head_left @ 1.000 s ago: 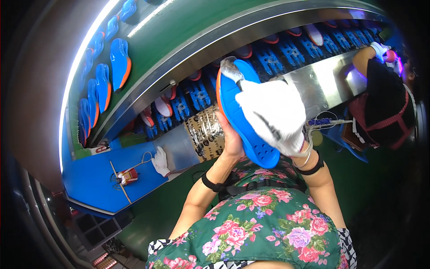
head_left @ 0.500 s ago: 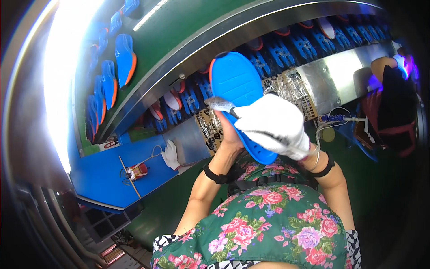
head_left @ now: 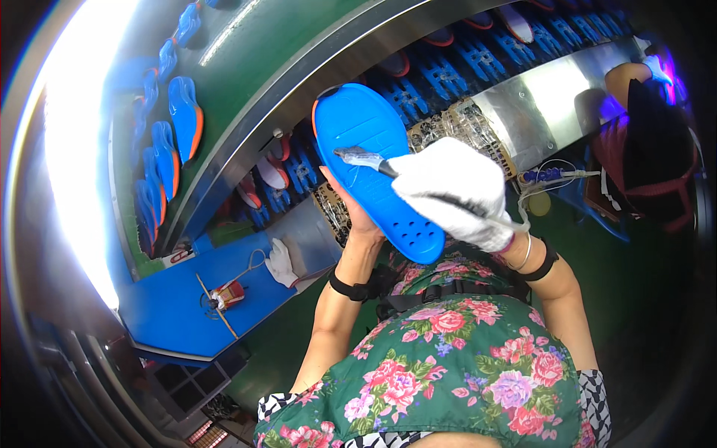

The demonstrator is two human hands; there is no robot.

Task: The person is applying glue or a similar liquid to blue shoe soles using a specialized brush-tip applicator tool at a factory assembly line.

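Blue sole (head_left: pixel 373 190) is held near metal ledge (head_left: pixel 515 123), floor (head_left: pixel 272 351) apparently green.

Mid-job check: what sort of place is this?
Probably a footwear workshop: blue soles lie along a green surface, another person is farther along the metal bench, and the left hand holds a sole, the gloved right hand a brush.
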